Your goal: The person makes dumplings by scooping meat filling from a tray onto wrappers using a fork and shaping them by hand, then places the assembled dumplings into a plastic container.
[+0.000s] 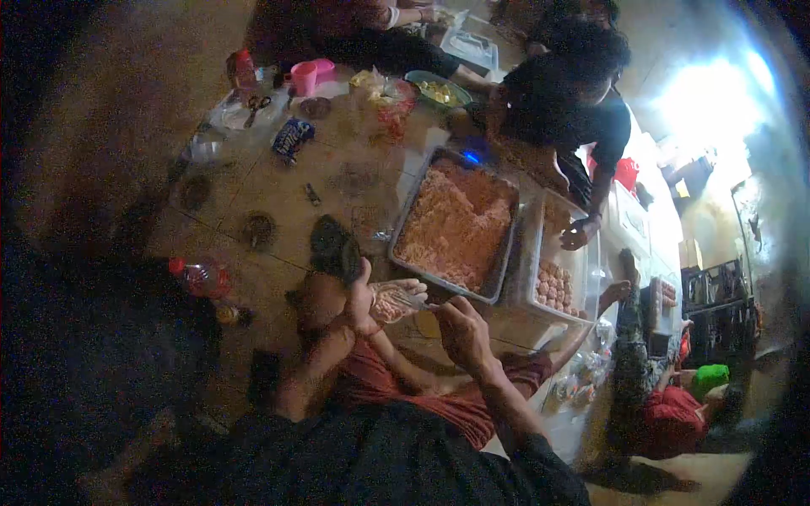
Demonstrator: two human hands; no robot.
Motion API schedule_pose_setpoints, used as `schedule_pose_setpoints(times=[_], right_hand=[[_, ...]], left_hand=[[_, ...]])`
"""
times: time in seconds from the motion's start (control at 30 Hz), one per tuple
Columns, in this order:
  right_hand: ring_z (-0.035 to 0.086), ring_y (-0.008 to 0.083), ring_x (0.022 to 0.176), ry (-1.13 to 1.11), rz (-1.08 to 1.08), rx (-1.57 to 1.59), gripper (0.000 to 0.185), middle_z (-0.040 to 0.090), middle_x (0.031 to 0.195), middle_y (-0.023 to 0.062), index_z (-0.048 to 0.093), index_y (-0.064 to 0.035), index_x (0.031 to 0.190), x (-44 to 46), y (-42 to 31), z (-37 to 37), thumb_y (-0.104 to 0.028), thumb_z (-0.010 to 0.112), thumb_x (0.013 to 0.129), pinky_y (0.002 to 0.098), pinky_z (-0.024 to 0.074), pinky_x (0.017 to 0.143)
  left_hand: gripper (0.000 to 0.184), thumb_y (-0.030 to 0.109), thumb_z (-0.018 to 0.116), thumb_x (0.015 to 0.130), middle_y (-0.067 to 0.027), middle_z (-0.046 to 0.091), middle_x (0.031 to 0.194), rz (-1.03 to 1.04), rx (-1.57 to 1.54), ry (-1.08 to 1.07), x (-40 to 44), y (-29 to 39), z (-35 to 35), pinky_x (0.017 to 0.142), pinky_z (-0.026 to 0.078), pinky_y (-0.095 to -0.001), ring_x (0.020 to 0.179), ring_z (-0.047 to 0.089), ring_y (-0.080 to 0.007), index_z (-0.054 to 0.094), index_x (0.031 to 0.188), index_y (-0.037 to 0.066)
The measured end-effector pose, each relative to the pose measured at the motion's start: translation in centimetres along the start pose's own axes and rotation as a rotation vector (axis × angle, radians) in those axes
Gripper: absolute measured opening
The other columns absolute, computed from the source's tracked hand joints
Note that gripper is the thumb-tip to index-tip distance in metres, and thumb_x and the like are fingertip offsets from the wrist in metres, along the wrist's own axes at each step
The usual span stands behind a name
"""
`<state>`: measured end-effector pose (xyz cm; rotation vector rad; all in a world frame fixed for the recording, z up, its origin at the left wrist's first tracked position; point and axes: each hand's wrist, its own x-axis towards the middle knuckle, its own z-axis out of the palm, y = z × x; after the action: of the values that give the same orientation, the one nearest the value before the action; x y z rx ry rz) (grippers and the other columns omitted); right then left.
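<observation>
My left hand is raised in front of my lap, thumb up, its fingers around what looks like a clear plastic bag of pale pinkish, crumbly food. Close to the bag's right end, my right hand is closed, fingers pinched together. A thin pale piece shows between the right fingertips and the bag; I cannot make out whether it is the bag's edge or a utensil. Just beyond both hands lies a large rectangular tray heaped with orange-brown shredded food.
Right of the tray stands a clear plastic bin holding several round balls. Across from me sits a person in dark clothes. A blue packet, pink cup, scissors and red-capped bottle are on the floor.
</observation>
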<state>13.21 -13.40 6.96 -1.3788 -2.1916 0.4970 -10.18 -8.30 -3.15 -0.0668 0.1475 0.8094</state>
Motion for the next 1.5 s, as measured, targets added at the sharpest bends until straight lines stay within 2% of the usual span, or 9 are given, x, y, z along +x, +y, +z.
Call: schedule_pose_setpoints(times=[0.27,0.5,0.7,0.83,0.9,1.0,1.3,1.4,1.5], right_hand=[[0.061,0.0366,0.091,-0.005,0.054,0.311,0.017,0.063,0.095,0.0183,0.065,-0.0011,0.104,-3.0,4.8,3.4,-0.002,0.063,0.087,0.0429,0.0502,0.075],[0.059,0.0372,0.095,0.208,0.117,-0.243,0.010,0.059,0.095,0.0158,0.061,-0.0034,0.094,4.9,5.4,-0.2,-0.007,0.065,0.086,0.0481,0.0430,0.086],[0.059,0.0331,0.100,0.115,-0.213,-0.696,0.012,0.062,0.096,0.0116,0.064,-0.0119,0.096,7.8,16.2,6.4,-0.011,0.064,0.084,0.0463,0.0385,0.092],[0.060,0.0334,0.104,0.306,-0.534,-0.359,0.009,0.064,0.101,0.0133,0.065,-0.0107,0.095,7.9,15.6,5.7,-0.012,0.063,0.086,0.0462,0.0387,0.092],[0.062,0.0351,0.101,-0.186,-0.087,-0.399,0.011,0.065,0.101,0.0146,0.066,-0.0088,0.097,8.8,10.0,1.0,-0.015,0.063,0.088,0.0487,0.0400,0.092],[0.063,0.0381,0.091,0.108,-0.100,-0.271,0.014,0.065,0.095,0.0170,0.065,-0.0057,0.097,7.0,14.9,1.8,-0.017,0.066,0.089,0.0505,0.0448,0.085],[0.063,0.0211,0.102,-0.028,0.047,0.353,0.030,0.066,0.109,0.0094,0.062,0.0014,0.117,-1.2,4.4,4.4,-0.004,0.068,0.088,0.0374,0.0507,0.088],[0.062,0.0318,0.102,0.233,0.639,1.023,0.031,0.064,0.103,0.0127,0.063,0.0013,0.112,-2.3,-0.8,5.7,-0.002,0.071,0.082,0.0397,0.0498,0.086],[0.062,0.0358,0.104,-0.044,0.249,0.287,0.037,0.064,0.112,0.0194,0.064,-0.0014,0.116,-1.3,-1.9,3.4,-0.006,0.075,0.081,0.0382,0.0513,0.086]], left_hand=[[0.091,0.077,0.040,0.093,-0.0357,0.051,0.139,0.129,-0.128,-0.126,-0.3,-0.8,-4.0,0.100,0.044,-0.0695,0.122,0.053,-0.0560,0.058,0.124,-0.007],[0.073,0.070,0.042,0.098,-0.0161,0.063,0.092,0.141,0.013,0.404,0.2,-2.6,-3.2,0.068,0.056,-0.0501,0.082,0.064,-0.0343,0.057,0.110,-0.001],[0.084,0.074,0.044,0.093,-0.0250,0.065,0.120,0.160,0.277,0.463,-0.2,-3.3,-4.6,0.084,0.057,-0.0534,0.101,0.067,-0.0411,0.056,0.121,-0.004],[0.087,0.074,0.044,0.093,-0.0242,0.062,0.130,0.201,0.198,0.395,-1.7,-3.1,-1.0,0.094,0.054,-0.0545,0.110,0.065,-0.0416,0.055,0.127,-0.005],[0.090,0.073,0.046,0.093,-0.0266,0.059,0.134,0.201,0.046,0.270,-2.5,-2.5,1.3,0.103,0.048,-0.0563,0.117,0.061,-0.0435,0.052,0.133,-0.007],[0.088,0.073,0.044,0.095,-0.0248,0.060,0.134,0.084,-0.021,-0.060,-1.8,-1.7,1.0,0.103,0.048,-0.0568,0.120,0.060,-0.0398,0.051,0.134,-0.006],[0.080,0.067,0.045,0.098,-0.0183,0.063,0.130,0.481,-0.149,-0.111,0.6,-2.9,2.9,0.103,0.046,-0.0559,0.117,0.060,-0.0390,0.056,0.131,-0.005],[0.079,0.066,0.049,0.097,-0.0194,0.064,0.127,0.564,-0.059,0.011,1.1,-2.6,1.6,0.099,0.049,-0.0540,0.113,0.061,-0.0371,0.057,0.130,-0.006],[0.078,0.064,0.049,0.097,-0.0227,0.062,0.129,0.561,-0.161,-0.053,-0.2,-2.0,0.8,0.098,0.051,-0.0516,0.114,0.062,-0.0372,0.057,0.129,-0.007]])
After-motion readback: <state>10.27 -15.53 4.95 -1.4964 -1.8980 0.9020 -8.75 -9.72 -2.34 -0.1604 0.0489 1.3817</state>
